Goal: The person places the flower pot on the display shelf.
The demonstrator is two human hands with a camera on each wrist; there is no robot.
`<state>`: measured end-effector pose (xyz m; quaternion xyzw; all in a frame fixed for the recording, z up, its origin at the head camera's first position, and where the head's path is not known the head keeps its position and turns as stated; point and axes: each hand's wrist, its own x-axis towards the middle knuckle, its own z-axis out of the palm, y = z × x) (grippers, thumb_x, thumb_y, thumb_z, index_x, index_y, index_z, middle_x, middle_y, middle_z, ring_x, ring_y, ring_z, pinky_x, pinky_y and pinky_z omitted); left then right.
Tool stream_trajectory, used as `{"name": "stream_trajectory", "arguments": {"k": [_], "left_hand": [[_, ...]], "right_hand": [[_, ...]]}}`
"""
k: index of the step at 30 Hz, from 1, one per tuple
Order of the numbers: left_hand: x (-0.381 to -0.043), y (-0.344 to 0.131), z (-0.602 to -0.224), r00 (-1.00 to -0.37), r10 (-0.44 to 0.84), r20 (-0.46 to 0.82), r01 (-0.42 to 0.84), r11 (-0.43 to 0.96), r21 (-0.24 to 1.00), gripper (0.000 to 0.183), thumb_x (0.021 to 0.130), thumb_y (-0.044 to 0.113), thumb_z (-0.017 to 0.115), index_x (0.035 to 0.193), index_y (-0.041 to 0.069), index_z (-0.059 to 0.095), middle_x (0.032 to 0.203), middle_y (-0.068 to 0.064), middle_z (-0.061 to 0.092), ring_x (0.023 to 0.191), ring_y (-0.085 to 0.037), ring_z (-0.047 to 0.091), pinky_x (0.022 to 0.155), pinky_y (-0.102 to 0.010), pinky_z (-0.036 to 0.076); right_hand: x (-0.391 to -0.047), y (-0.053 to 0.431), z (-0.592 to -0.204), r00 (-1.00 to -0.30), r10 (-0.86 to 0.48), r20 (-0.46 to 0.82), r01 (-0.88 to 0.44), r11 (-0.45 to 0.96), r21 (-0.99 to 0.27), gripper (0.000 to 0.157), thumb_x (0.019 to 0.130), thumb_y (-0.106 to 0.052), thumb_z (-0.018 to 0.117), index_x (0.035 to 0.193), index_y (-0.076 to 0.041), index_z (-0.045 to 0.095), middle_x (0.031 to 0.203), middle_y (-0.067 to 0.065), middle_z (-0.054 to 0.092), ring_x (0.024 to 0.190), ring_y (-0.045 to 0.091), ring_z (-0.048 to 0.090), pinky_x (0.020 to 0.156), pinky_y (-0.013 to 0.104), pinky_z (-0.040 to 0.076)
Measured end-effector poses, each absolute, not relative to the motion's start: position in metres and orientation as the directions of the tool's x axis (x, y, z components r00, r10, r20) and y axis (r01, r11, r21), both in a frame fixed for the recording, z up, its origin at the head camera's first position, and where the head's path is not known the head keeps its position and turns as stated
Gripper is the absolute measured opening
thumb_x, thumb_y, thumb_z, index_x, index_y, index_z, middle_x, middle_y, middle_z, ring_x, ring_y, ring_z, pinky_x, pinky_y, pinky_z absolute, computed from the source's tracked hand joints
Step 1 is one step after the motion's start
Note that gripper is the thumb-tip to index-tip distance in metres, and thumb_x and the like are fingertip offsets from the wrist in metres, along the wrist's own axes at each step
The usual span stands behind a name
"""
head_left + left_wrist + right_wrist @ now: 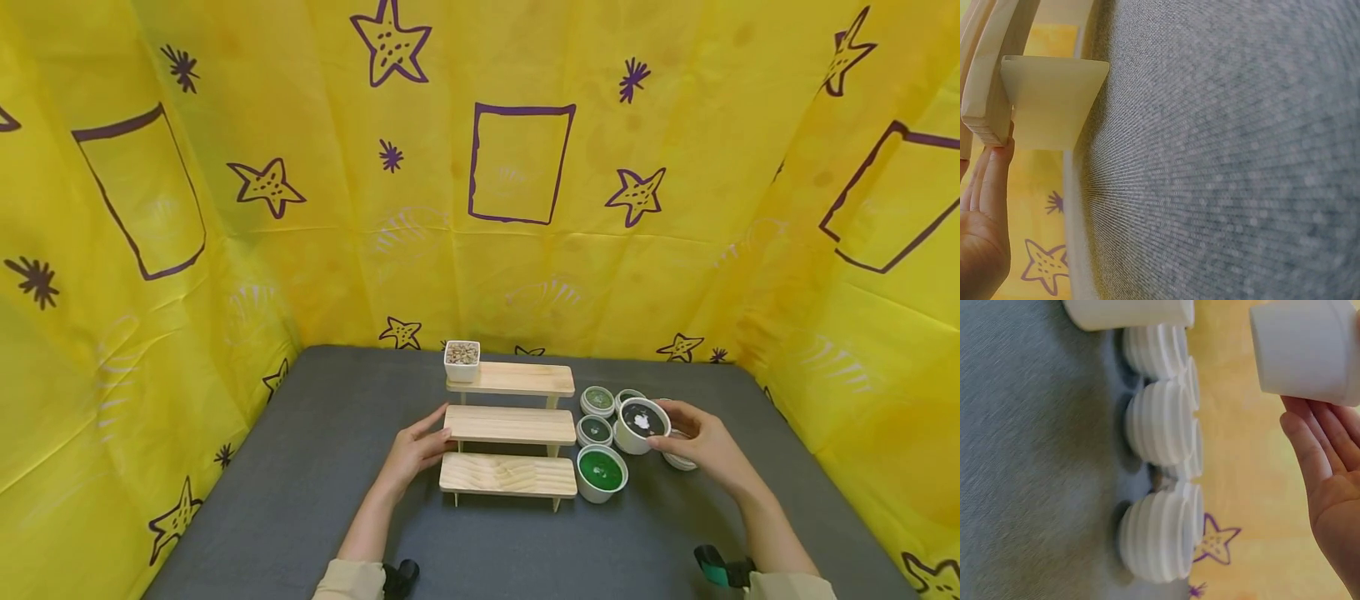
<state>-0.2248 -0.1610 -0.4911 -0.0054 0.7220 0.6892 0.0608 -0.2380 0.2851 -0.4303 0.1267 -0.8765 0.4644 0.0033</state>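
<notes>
A three-step wooden stand (pixel 517 427) stands on the grey table, with a square white pot (pixel 462 369) of small pebble-like bits on its top left. My left hand (pixel 412 454) lies along the stand's left side, its straight fingertips touching the end of a plank (pixel 988 94). Between thumb and fingers my right hand (pixel 708 446) holds a white cup (pixel 632 440), dark inside with a white spot. In the right wrist view, that cup (pixel 1300 353) is raised above the table, close over several small ribbed white pots (pixel 1157 534).
To the right of the stand, a larger white cup with green contents (pixel 602 472) is in front of small pots with greenish tops (pixel 597 400). Part of another white pot (pixel 679 457) shows under my right hand. Yellow patterned cloth (pixel 510 275) encloses the table's back and sides.
</notes>
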Motion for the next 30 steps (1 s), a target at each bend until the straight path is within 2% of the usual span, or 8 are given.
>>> {"name": "stream_trajectory", "arguments": {"k": [3, 6, 13, 16, 18, 21, 24, 30], "left_hand": [[-0.225, -0.161, -0.491, -0.993, 0.072, -0.092, -0.089, 0.045, 0.995, 0.061, 0.096, 0.025, 0.063, 0.152, 0.015, 0.04, 0.139, -0.028, 0.057, 0.112, -0.027, 0.068, 0.096, -0.043, 0.055], [-0.225, -0.161, -0.491, -0.993, 0.071, -0.093, -0.09, 0.043, 0.995, 0.06, 0.096, 0.025, 0.063, 0.152, 0.016, 0.041, 0.138, -0.027, 0.057, 0.113, -0.028, 0.068, 0.096, -0.042, 0.056], [-0.225, -0.16, -0.491, -0.992, 0.076, -0.099, -0.095, 0.051, 0.994, 0.06, 0.096, 0.026, 0.063, 0.152, 0.018, 0.041, 0.139, -0.026, 0.057, 0.112, -0.026, 0.068, 0.096, -0.042, 0.056], [-0.225, -0.16, -0.491, -0.992, 0.076, -0.099, -0.095, 0.048, 0.994, 0.06, 0.096, 0.025, 0.063, 0.152, 0.017, 0.041, 0.139, -0.027, 0.056, 0.112, -0.027, 0.068, 0.095, -0.041, 0.056], [-0.225, -0.161, -0.491, -0.992, 0.074, -0.098, -0.095, 0.048, 0.994, 0.061, 0.096, 0.025, 0.063, 0.152, 0.016, 0.04, 0.14, -0.027, 0.056, 0.112, -0.027, 0.068, 0.096, -0.042, 0.056], [-0.225, -0.161, -0.49, -0.993, 0.068, -0.098, -0.095, 0.05, 0.994, 0.061, 0.096, 0.026, 0.063, 0.152, 0.017, 0.04, 0.14, -0.027, 0.056, 0.112, -0.028, 0.068, 0.096, -0.042, 0.056], [-0.225, -0.161, -0.491, -0.992, 0.07, -0.101, -0.098, 0.049, 0.994, 0.06, 0.096, 0.026, 0.063, 0.152, 0.017, 0.041, 0.139, -0.027, 0.056, 0.113, -0.028, 0.068, 0.096, -0.042, 0.056], [-0.224, -0.161, -0.491, -0.992, 0.068, -0.108, -0.105, 0.039, 0.994, 0.058, 0.097, 0.023, 0.062, 0.151, 0.017, 0.042, 0.136, -0.028, 0.058, 0.113, -0.03, 0.068, 0.096, -0.042, 0.056]], "right_hand": [[-0.243, 0.278, -0.424, -0.969, -0.21, 0.127, -0.226, 0.564, -0.794, 0.055, 0.087, -0.029, 0.076, 0.136, -0.009, 0.057, 0.127, 0.009, 0.065, 0.102, -0.012, 0.059, 0.086, 0.013, 0.05], [-0.246, 0.273, -0.416, -0.969, -0.206, 0.136, -0.231, 0.564, -0.793, 0.057, 0.088, -0.03, 0.075, 0.138, -0.009, 0.055, 0.13, 0.015, 0.063, 0.102, -0.015, 0.056, 0.084, 0.013, 0.05], [-0.251, 0.261, -0.401, -0.965, -0.205, 0.161, -0.246, 0.51, -0.824, 0.056, 0.089, -0.027, 0.074, 0.138, -0.01, 0.055, 0.125, 0.002, 0.066, 0.102, -0.013, 0.06, 0.081, 0.018, 0.054], [-0.255, 0.255, -0.397, -0.965, -0.206, 0.161, -0.245, 0.506, -0.827, 0.056, 0.089, -0.029, 0.074, 0.138, -0.01, 0.055, 0.125, 0.002, 0.065, 0.102, -0.011, 0.06, 0.081, 0.018, 0.054], [-0.259, 0.249, -0.394, -0.964, -0.211, 0.163, -0.249, 0.5, -0.829, 0.057, 0.089, -0.029, 0.074, 0.138, -0.009, 0.055, 0.126, 0.006, 0.064, 0.105, -0.004, 0.062, 0.082, 0.018, 0.054], [-0.264, 0.239, -0.39, -0.964, -0.214, 0.158, -0.247, 0.499, -0.831, 0.059, 0.089, -0.03, 0.074, 0.139, -0.007, 0.054, 0.133, 0.016, 0.062, 0.115, 0.015, 0.065, 0.084, 0.016, 0.053], [-0.27, 0.231, -0.388, -0.965, -0.213, 0.15, -0.24, 0.5, -0.832, 0.062, 0.088, -0.032, 0.075, 0.14, -0.007, 0.053, 0.136, 0.02, 0.06, 0.123, 0.033, 0.061, 0.085, 0.015, 0.051], [-0.281, 0.214, -0.388, -0.954, -0.242, 0.174, -0.272, 0.463, -0.843, 0.06, 0.087, -0.027, 0.076, 0.138, -0.005, 0.055, 0.133, 0.021, 0.062, 0.12, 0.038, 0.062, 0.084, 0.017, 0.053]]}}
